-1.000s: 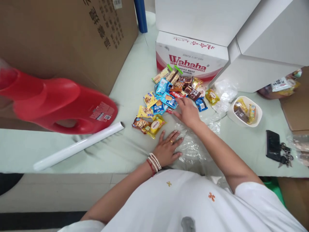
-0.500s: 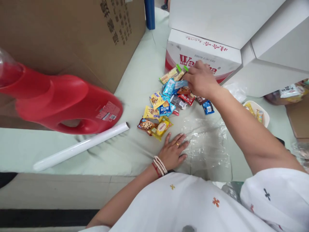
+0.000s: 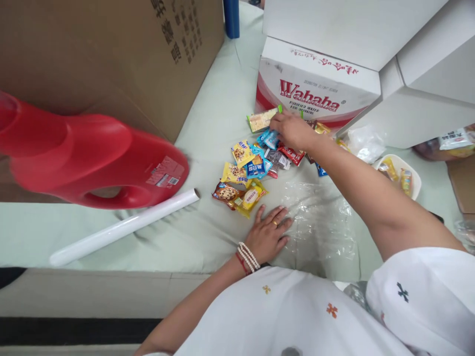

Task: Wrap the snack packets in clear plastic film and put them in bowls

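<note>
Individually wrapped snacks lie in a loose pile on the pale green cloth. My right hand [image 3: 291,130] reaches over the back of it, fingers curled and closed at the right end of a snack packet with green ends [image 3: 261,120]. Just below those fingertips is a light blue packet [image 3: 271,140]; a red packet [image 3: 292,154] lies under the palm side. My left hand [image 3: 267,233] rests flat and open, fingers spread, partly on a clear plastic sheet [image 3: 319,220]. Closest to it are a yellow packet [image 3: 252,197] and a brown cookie packet [image 3: 225,193]. The right forearm hides part of the pile.
A red jug [image 3: 111,153] and white tube [image 3: 126,226] lie left, before a large cardboard box [image 3: 111,54]. White cartons, including a Wahaha carton [image 3: 315,89], stand behind the pile. At right are a white dish [image 3: 416,183] with snacks and a crumpled clear bag [image 3: 365,143].
My right hand has moved left and slightly down, uncovering the carton's lettering. The light blue packet at its fingers now lies lower in the pile. My left hand stays put.
</note>
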{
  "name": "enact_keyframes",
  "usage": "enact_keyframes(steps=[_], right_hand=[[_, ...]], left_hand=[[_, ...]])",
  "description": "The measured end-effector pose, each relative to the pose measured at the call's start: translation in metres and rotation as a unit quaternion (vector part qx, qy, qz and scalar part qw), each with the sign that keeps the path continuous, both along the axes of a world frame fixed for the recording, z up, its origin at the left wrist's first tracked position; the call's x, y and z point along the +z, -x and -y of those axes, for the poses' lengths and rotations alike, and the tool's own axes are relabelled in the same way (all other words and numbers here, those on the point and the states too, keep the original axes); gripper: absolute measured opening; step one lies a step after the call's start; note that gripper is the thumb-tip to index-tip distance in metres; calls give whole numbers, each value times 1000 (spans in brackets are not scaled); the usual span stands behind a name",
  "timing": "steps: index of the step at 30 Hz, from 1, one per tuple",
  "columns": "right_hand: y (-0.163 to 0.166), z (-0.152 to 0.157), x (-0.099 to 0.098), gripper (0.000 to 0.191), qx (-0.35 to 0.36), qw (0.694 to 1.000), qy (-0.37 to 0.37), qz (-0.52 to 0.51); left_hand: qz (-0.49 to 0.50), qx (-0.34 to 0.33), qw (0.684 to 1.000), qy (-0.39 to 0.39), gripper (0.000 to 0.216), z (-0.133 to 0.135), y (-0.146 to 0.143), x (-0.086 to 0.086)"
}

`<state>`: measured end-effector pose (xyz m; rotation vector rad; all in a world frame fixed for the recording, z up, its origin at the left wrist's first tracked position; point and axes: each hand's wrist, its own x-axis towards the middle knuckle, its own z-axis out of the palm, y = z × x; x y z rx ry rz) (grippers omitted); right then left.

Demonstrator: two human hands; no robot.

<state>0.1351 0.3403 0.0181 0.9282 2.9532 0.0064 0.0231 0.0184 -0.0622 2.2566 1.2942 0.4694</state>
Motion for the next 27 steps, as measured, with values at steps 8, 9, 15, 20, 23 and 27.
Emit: enact_keyframes(steps=[8, 9, 15, 20, 23, 27], right_hand=[[-49, 14, 38, 45, -73, 977, 20, -201], [-61, 22, 45, 46, -90, 969, 23, -227], [-155, 122, 55, 56, -235, 901, 107, -348], [-190, 225, 32, 36, -242, 924, 151, -254], [-179, 265, 10, 29, -226, 954, 145, -130], [-168, 281, -13, 33, -226, 960, 159, -41]], left_hand=[[8, 1, 1000, -5, 47, 0, 0, 0], [10, 2, 1000, -5, 46, -1, 0, 0], [16, 5, 1000, -1, 44, -2, 0, 1], [5, 1, 1000, -2, 43, -2, -1, 2], [-8, 1, 1000, -7, 43, -1, -2, 1], [-22, 2, 1000, -16, 53, 0, -3, 0]])
